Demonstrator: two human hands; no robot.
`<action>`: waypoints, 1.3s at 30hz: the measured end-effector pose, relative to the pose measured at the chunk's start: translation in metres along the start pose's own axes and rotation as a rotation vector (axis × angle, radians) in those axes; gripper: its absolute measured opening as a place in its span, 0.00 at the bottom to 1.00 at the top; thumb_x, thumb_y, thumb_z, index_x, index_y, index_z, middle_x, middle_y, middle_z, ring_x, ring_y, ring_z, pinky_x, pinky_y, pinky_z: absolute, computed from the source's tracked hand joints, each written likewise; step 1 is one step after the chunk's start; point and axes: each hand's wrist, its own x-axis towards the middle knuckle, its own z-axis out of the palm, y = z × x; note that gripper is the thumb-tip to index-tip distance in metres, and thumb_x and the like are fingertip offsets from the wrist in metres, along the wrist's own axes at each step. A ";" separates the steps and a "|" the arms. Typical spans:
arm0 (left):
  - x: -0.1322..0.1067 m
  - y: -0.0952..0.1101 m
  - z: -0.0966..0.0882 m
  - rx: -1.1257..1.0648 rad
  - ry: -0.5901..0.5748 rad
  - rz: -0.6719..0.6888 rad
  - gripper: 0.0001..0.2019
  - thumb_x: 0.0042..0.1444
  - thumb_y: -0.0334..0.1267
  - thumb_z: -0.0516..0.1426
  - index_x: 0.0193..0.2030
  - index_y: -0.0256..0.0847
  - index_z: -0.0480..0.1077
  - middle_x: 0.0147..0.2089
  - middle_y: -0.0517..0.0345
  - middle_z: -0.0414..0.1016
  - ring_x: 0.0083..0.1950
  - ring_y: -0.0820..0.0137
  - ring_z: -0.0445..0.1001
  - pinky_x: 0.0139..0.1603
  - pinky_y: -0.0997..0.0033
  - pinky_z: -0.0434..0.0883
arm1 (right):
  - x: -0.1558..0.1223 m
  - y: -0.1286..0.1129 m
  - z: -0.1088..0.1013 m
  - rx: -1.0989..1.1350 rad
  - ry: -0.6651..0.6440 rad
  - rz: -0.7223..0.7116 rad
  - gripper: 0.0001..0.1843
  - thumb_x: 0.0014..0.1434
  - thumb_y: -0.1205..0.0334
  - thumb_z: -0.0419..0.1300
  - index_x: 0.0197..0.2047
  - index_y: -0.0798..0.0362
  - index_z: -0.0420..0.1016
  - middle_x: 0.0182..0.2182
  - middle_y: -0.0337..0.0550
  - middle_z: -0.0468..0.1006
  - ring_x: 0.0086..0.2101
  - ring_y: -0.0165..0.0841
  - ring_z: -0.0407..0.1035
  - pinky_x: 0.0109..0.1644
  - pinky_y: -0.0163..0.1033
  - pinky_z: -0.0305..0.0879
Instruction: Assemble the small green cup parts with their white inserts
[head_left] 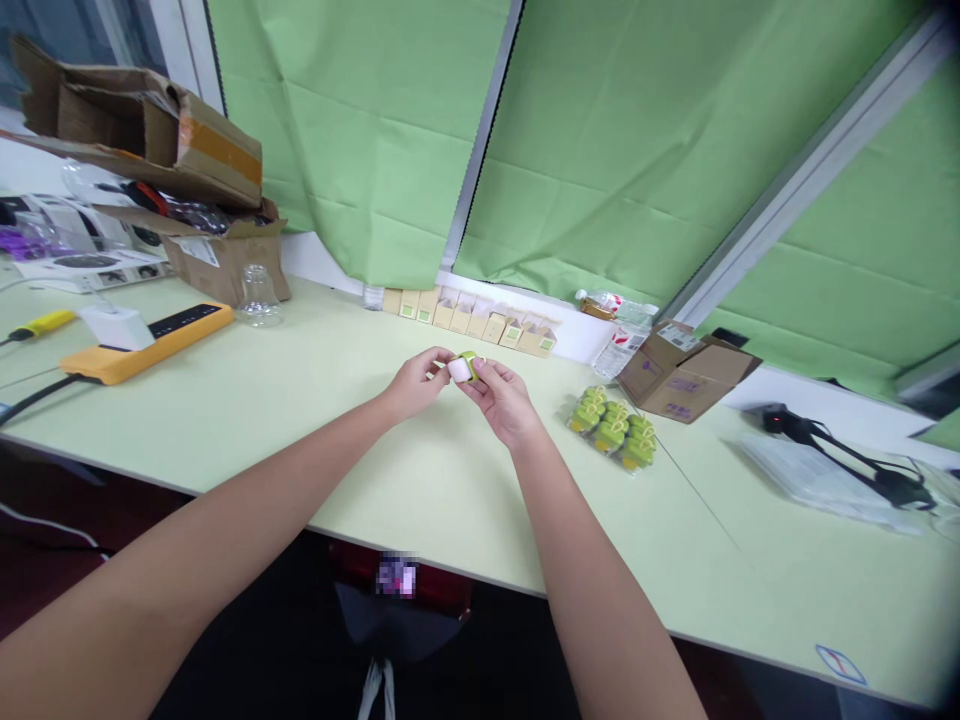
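Both my hands meet above the pale green table (225,400) and pinch one small green-and-white item (463,368) between their fingertips. My left hand (415,383) grips its left side with curled fingers. My right hand (504,398) holds its right side, fingers closed around it. To the right of my right hand lies a cluster of several similar green items (613,427) in clear wrapping. A row of several small tan boxes (469,316) stands along the wall behind my hands.
An open brown carton (679,375) and plastic bottles (619,325) sit at the right rear. At left are an orange power strip (142,345), a glass jar (257,297) and stacked cardboard boxes (150,140). A black device with cables (832,450) lies far right.
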 end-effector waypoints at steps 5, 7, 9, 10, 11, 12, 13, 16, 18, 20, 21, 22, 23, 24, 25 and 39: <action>0.000 0.002 0.000 0.008 0.017 -0.019 0.11 0.58 0.40 0.56 0.46 0.41 0.70 0.45 0.53 0.76 0.38 0.71 0.74 0.36 0.70 0.71 | 0.002 0.000 -0.001 0.010 0.063 -0.021 0.15 0.45 0.56 0.75 0.33 0.53 0.77 0.36 0.41 0.83 0.38 0.32 0.78 0.53 0.41 0.74; -0.001 0.005 0.000 -0.015 0.003 -0.025 0.11 0.58 0.41 0.56 0.46 0.41 0.70 0.47 0.53 0.76 0.39 0.70 0.74 0.36 0.70 0.71 | 0.005 0.001 -0.005 0.028 0.108 -0.048 0.16 0.45 0.56 0.75 0.34 0.53 0.78 0.37 0.42 0.83 0.38 0.32 0.78 0.53 0.41 0.75; -0.002 0.007 0.000 -0.029 -0.011 -0.018 0.12 0.58 0.42 0.56 0.47 0.41 0.70 0.48 0.52 0.75 0.39 0.71 0.74 0.36 0.70 0.71 | 0.007 0.001 -0.009 0.035 0.122 -0.060 0.16 0.45 0.56 0.75 0.34 0.53 0.78 0.37 0.41 0.83 0.38 0.32 0.78 0.53 0.40 0.74; -0.003 0.007 0.000 -0.027 -0.018 -0.010 0.13 0.58 0.43 0.57 0.47 0.41 0.70 0.48 0.51 0.75 0.39 0.71 0.74 0.36 0.70 0.71 | 0.007 0.001 -0.010 0.034 0.110 -0.056 0.16 0.45 0.56 0.75 0.34 0.53 0.78 0.37 0.41 0.83 0.38 0.32 0.78 0.53 0.41 0.74; -0.003 0.006 0.000 -0.021 -0.021 0.000 0.13 0.58 0.43 0.57 0.47 0.40 0.70 0.48 0.51 0.75 0.39 0.70 0.74 0.36 0.70 0.71 | 0.006 0.001 -0.009 0.028 0.085 -0.043 0.16 0.45 0.55 0.75 0.34 0.53 0.78 0.37 0.41 0.83 0.38 0.32 0.78 0.54 0.41 0.74; -0.002 0.005 0.000 -0.014 -0.020 0.010 0.14 0.57 0.43 0.58 0.47 0.40 0.70 0.48 0.51 0.75 0.39 0.70 0.74 0.37 0.70 0.72 | 0.005 0.001 -0.008 0.018 0.054 -0.028 0.16 0.45 0.55 0.75 0.34 0.53 0.78 0.38 0.42 0.83 0.38 0.32 0.78 0.54 0.41 0.74; -0.002 0.003 0.001 -0.010 -0.019 0.017 0.14 0.57 0.43 0.58 0.47 0.40 0.70 0.48 0.52 0.75 0.39 0.70 0.74 0.37 0.70 0.72 | 0.004 0.000 -0.006 0.006 0.027 -0.016 0.16 0.45 0.55 0.75 0.34 0.53 0.78 0.38 0.42 0.83 0.39 0.32 0.78 0.54 0.41 0.74; 0.000 -0.001 0.001 -0.012 -0.006 0.012 0.13 0.55 0.40 0.58 0.47 0.40 0.69 0.46 0.53 0.75 0.38 0.71 0.73 0.37 0.70 0.72 | 0.000 0.000 0.001 -0.029 0.000 -0.015 0.16 0.45 0.55 0.75 0.34 0.53 0.78 0.37 0.41 0.83 0.40 0.32 0.78 0.54 0.41 0.73; 0.000 -0.002 0.001 -0.008 -0.004 -0.003 0.13 0.55 0.39 0.58 0.47 0.41 0.69 0.45 0.53 0.75 0.36 0.72 0.73 0.37 0.69 0.72 | -0.002 -0.001 0.004 -0.036 0.012 -0.025 0.16 0.44 0.55 0.75 0.33 0.53 0.78 0.36 0.41 0.83 0.39 0.32 0.78 0.54 0.41 0.73; 0.000 -0.001 0.001 0.012 0.006 -0.017 0.13 0.54 0.39 0.58 0.46 0.41 0.70 0.45 0.54 0.75 0.35 0.73 0.72 0.36 0.70 0.72 | -0.001 -0.002 0.002 -0.039 0.010 -0.024 0.16 0.44 0.55 0.75 0.33 0.53 0.78 0.36 0.41 0.83 0.39 0.33 0.78 0.54 0.41 0.73; 0.000 0.001 0.000 0.024 0.009 -0.022 0.13 0.54 0.40 0.58 0.46 0.41 0.70 0.45 0.54 0.75 0.34 0.73 0.72 0.36 0.70 0.71 | -0.001 -0.003 0.001 -0.041 0.008 -0.024 0.16 0.44 0.56 0.75 0.33 0.53 0.78 0.36 0.41 0.83 0.39 0.33 0.78 0.54 0.41 0.73; -0.001 0.002 0.000 0.034 0.009 -0.027 0.13 0.54 0.41 0.59 0.45 0.41 0.70 0.46 0.53 0.75 0.34 0.73 0.71 0.35 0.70 0.71 | 0.000 -0.003 -0.002 -0.042 0.012 -0.026 0.16 0.45 0.55 0.75 0.33 0.53 0.78 0.36 0.41 0.83 0.39 0.33 0.78 0.53 0.41 0.74; -0.001 0.004 -0.001 0.038 0.008 -0.032 0.13 0.55 0.41 0.58 0.45 0.41 0.70 0.46 0.53 0.75 0.34 0.73 0.71 0.35 0.71 0.71 | 0.000 -0.004 -0.004 -0.040 0.025 -0.030 0.15 0.45 0.55 0.75 0.33 0.53 0.78 0.37 0.41 0.83 0.39 0.32 0.78 0.53 0.41 0.74; -0.002 0.005 -0.001 0.037 0.004 -0.034 0.13 0.55 0.42 0.58 0.46 0.41 0.70 0.47 0.53 0.75 0.34 0.74 0.71 0.34 0.71 0.71 | 0.001 -0.005 -0.006 -0.036 0.046 -0.038 0.15 0.45 0.55 0.75 0.33 0.53 0.78 0.37 0.41 0.83 0.39 0.32 0.78 0.53 0.41 0.74; -0.002 0.006 -0.001 0.032 0.000 -0.034 0.13 0.55 0.43 0.58 0.46 0.41 0.70 0.47 0.53 0.75 0.34 0.73 0.71 0.34 0.71 0.71 | 0.002 -0.005 -0.008 -0.032 0.070 -0.045 0.15 0.45 0.55 0.75 0.32 0.52 0.77 0.37 0.41 0.83 0.39 0.32 0.78 0.54 0.41 0.74; 0.000 -0.002 -0.001 0.084 0.010 -0.011 0.14 0.54 0.41 0.59 0.46 0.41 0.70 0.47 0.54 0.75 0.34 0.73 0.72 0.35 0.71 0.71 | 0.000 -0.002 0.000 -0.078 0.023 -0.029 0.17 0.44 0.54 0.75 0.33 0.54 0.78 0.37 0.42 0.83 0.39 0.33 0.78 0.53 0.42 0.74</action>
